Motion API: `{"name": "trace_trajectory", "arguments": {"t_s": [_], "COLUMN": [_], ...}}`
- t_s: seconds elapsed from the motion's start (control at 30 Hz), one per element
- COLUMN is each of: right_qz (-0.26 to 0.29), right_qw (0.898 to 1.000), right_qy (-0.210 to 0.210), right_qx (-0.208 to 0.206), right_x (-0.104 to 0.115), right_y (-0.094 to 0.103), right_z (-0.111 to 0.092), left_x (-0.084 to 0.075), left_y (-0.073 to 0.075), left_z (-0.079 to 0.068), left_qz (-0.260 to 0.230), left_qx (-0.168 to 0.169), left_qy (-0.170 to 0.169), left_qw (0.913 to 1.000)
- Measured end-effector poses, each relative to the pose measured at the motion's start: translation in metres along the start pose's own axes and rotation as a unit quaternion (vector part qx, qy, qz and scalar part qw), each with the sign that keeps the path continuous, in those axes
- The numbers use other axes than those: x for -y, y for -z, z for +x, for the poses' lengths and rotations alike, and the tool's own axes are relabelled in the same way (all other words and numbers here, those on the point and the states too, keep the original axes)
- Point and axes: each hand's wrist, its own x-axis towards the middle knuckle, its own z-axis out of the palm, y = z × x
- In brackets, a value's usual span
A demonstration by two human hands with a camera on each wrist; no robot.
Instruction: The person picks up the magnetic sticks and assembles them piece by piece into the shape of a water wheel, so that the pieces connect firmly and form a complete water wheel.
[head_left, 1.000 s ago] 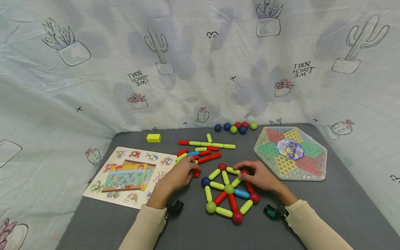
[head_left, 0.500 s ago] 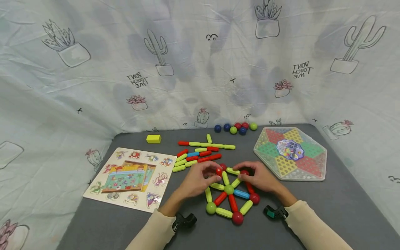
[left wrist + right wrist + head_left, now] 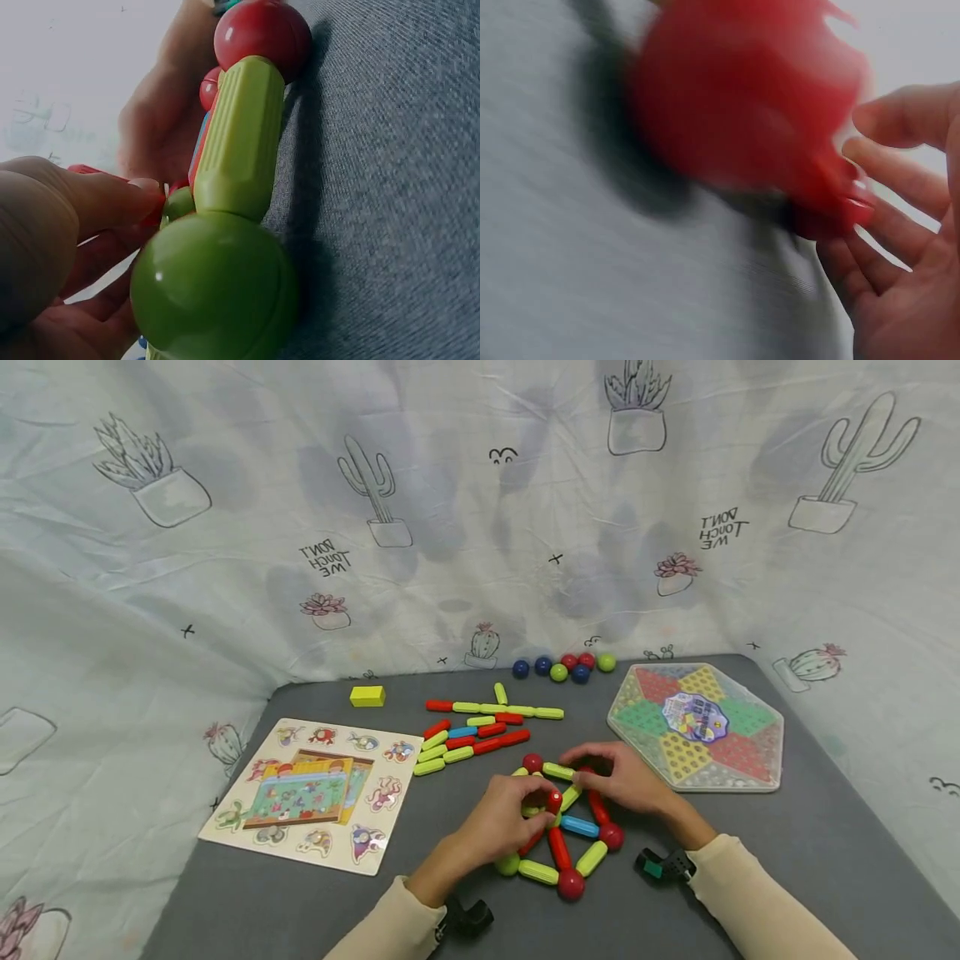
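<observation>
Standing behind everything, a printed curtain (image 3: 450, 527) meets the grey counter (image 3: 795, 827) along its back edge. Toward the left lies the cream puzzle board (image 3: 247, 837), toward the right the hexagonal game board (image 3: 696, 722); both sit well apart from the rod-and-ball wheel (image 3: 558, 849), which lies flat between them, nearer the person.

The left hand (image 3: 495, 822) has just come across from beside the loose rods (image 3: 487, 747) to the wheel's middle, its grip pinching 1 red rod (image 3: 555, 802) between thumb and fingers. The right hand (image 3: 622, 777) stays where it was, fingers and thumb curved round the red corner ball (image 3: 587, 771) on the wheel's far side; how firmly they press, I cannot tell. With the red rod close to upright above the green hub ball (image 3: 178, 205), the work seems to have moved from the rod rows to the wheel's centre; whether rod and hub touch is hidden.

For moving, grey counter shows in front of the wheel, between the 2 forearms; its near edge is out of view. At the hub, room looks tight, with the right fingertips near. The 7 loose balls (image 3: 581, 674) gather by the back edge, well apart from both hands.
</observation>
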Motion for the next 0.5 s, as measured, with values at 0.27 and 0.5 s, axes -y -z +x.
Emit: {"name": "trace_trajectory", "arguments": {"t_s": [0.27,0.5], "right_qz": [0.048,0.028], "right_qw": [0.993,0.981], "right_qy": [-0.032,-0.081], "right_qx": [-0.107,-0.173], "right_x": [-0.014,-0.037], "right_y": [0.067,0.113], "right_z": [0.036,0.069], "left_x": [0.004,0.012], "left_y": [0.001,0.011], "left_z": [0.001,-0.002], "left_qz": [0.049,0.049], "left_qx": [0.007,0.016], "left_qy": [-0.029,-0.030], "left_qw": [0.9984,0.9982]}}
